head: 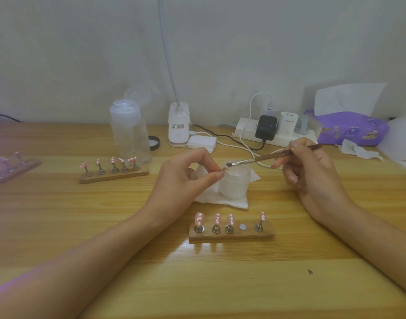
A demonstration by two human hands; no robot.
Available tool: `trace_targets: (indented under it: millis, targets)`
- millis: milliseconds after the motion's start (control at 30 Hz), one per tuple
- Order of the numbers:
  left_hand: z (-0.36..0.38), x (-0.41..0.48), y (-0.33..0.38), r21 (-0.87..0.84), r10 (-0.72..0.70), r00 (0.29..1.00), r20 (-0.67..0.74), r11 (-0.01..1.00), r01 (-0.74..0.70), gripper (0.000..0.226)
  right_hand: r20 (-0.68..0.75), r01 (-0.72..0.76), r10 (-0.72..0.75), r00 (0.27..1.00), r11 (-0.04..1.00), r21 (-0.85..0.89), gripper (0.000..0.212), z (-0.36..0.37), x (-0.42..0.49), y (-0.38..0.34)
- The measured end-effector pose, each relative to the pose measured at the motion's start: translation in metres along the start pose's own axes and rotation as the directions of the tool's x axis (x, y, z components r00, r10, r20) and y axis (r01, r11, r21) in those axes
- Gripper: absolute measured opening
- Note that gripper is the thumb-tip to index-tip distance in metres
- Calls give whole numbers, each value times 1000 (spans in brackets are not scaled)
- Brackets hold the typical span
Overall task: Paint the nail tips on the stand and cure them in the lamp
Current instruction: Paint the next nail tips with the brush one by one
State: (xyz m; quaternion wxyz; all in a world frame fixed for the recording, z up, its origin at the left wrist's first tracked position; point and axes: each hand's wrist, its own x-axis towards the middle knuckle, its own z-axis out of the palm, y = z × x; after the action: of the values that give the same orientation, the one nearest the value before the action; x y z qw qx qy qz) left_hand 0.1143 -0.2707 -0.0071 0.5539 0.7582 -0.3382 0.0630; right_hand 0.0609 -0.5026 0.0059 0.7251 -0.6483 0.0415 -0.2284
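Note:
My left hand [188, 173] pinches a small pink nail tip [223, 169] between thumb and fingertips, above a frosted jar [234, 184]. My right hand [312, 171] grips a thin brown brush [275, 155], and its bristles touch the nail tip. In front of me lies a wooden stand [231, 233] with several pink, white-dotted nail tips on metal holders and one bare magnet spot [242, 226]. A second wooden stand [114, 176] with several pink tips sits further left. At the far left edge, purple light falls on a third stand [13, 168].
The jar rests on a white tissue [222, 198]. Along the back of the wooden table stand a clear bottle [129, 132], a black lid [154, 142], a white desk lamp base [179, 125], a power strip with chargers [273, 132] and a purple tissue pack [351, 128].

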Motion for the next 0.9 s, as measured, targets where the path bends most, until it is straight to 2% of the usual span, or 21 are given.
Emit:
trace_targets:
  millis: [133, 267, 433, 567, 700, 800, 900]
  targets:
    - [0, 0, 0, 6, -3, 1000, 4, 1000, 3, 13, 42, 32, -32, 999, 999, -5, 26, 1, -1, -1]
    - [0, 0, 1, -1, -10, 1000, 13, 1000, 10, 13, -13, -7, 7, 1000, 1000, -4, 27, 0, 0, 0]
    - [-1, 0, 1, -13, -37, 999, 12, 999, 37, 12, 28, 25, -25, 999, 1000, 1, 27, 1, -1, -1]
    - [-1, 0, 1, -17, -53, 999, 11, 998, 54, 12, -23, -1, 2, 1000, 1000, 26, 27, 0, 0, 0]
    - [-1, 0, 1, -22, -86, 996, 3, 996, 86, 12, 37, 28, -28, 999, 999, 19, 27, 0, 0, 0]
    - [-1, 0, 1, -29, -96, 995, 3, 995, 96, 12, 5, -9, 10, 1000, 1000, -7, 26, 0, 1, 3]
    - [0, 0, 2, -28, -93, 996, 0, 995, 93, 13, 4, 13, -13, 1000, 1000, 29, 25, -2, 1, 1]
